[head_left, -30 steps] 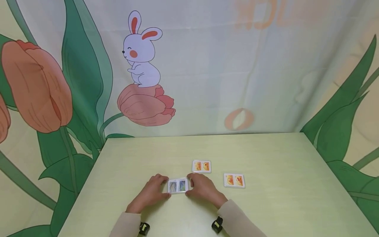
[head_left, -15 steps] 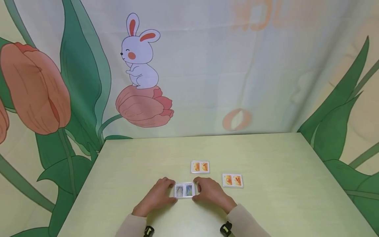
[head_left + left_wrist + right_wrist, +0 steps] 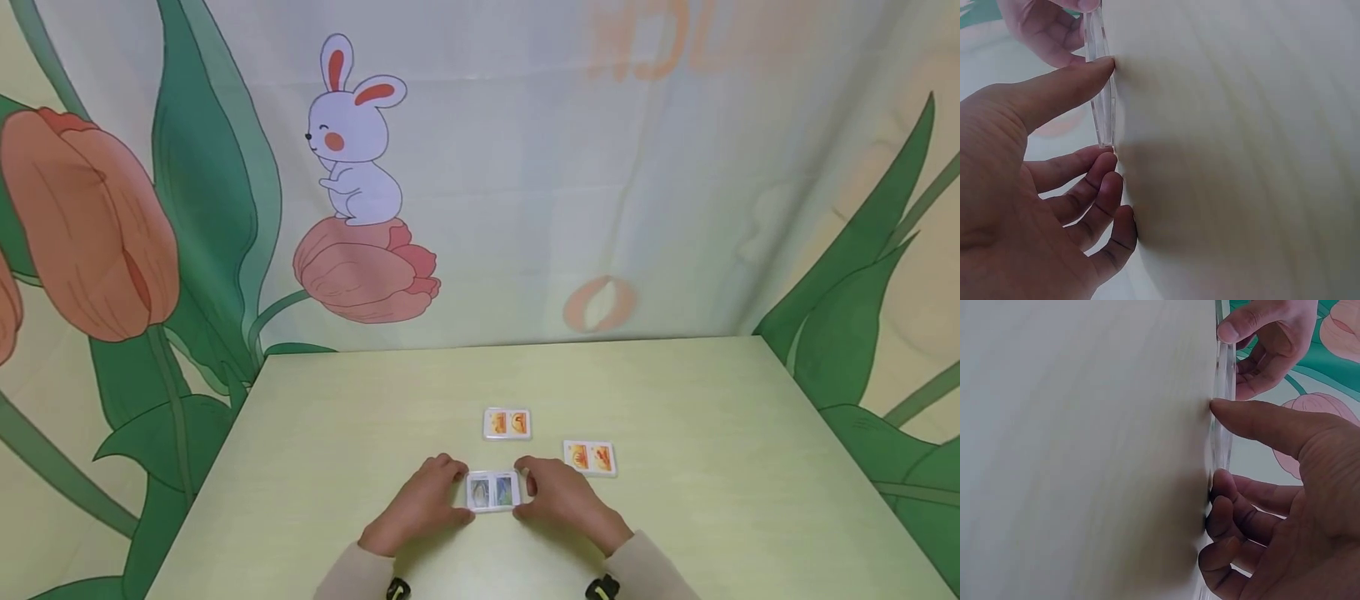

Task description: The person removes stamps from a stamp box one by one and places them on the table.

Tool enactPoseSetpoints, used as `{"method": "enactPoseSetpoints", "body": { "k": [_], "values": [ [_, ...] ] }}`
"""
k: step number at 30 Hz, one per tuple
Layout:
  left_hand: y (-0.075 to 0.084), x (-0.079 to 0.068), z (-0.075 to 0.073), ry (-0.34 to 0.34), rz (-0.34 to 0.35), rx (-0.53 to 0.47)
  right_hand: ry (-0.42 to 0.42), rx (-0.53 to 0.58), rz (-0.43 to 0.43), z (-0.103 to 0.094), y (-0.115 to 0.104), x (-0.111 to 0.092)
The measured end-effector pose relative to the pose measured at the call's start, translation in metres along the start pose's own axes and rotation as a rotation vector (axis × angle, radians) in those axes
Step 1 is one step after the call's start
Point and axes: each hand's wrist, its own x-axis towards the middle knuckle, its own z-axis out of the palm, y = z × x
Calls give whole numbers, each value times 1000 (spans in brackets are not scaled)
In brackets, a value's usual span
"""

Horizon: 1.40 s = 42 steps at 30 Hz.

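A small clear-edged tile [image 3: 492, 490] with two grey-blue pictures lies flat on the pale green table [image 3: 712, 500]. My left hand [image 3: 459, 493] pinches its left end and my right hand [image 3: 525, 487] pinches its right end. In the left wrist view the thumb [image 3: 1066, 87] and the fingers below it touch the tile's clear edge [image 3: 1101, 94]. In the right wrist view my right thumb [image 3: 1260, 419] presses the same thin edge [image 3: 1222, 431], with the other hand [image 3: 1266, 337] beyond it.
Two more tiles with orange pictures lie on the table: one [image 3: 507, 423] just behind my hands, one [image 3: 589, 457] to the right of my right hand. A printed backdrop with a rabbit [image 3: 352, 142] hangs behind the table's far edge.
Both hands have slid the grey-blue tile to the right and a little nearer to me. The two orange tiles have stayed where they were.
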Motion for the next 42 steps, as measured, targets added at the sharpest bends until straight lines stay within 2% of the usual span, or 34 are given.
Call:
{"method": "enactPoseSetpoints", "body": {
  "k": [7, 14, 19, 36, 42],
  "values": [
    [14, 3, 4, -14, 9, 6, -1, -18, 8, -8, 7, -9],
    [22, 5, 13, -6, 14, 33, 1, -26, 9, -12, 16, -16],
    [29, 5, 14, 4, 24, 54, 5, -31, 9, -15, 18, -22],
    [27, 3, 17, 7, 33, 49, -7, -40, 14, -17, 13, -27],
    [25, 3, 17, -6, 45, 36, 54, -119, -9, -15, 12, -27]
  ]
}}
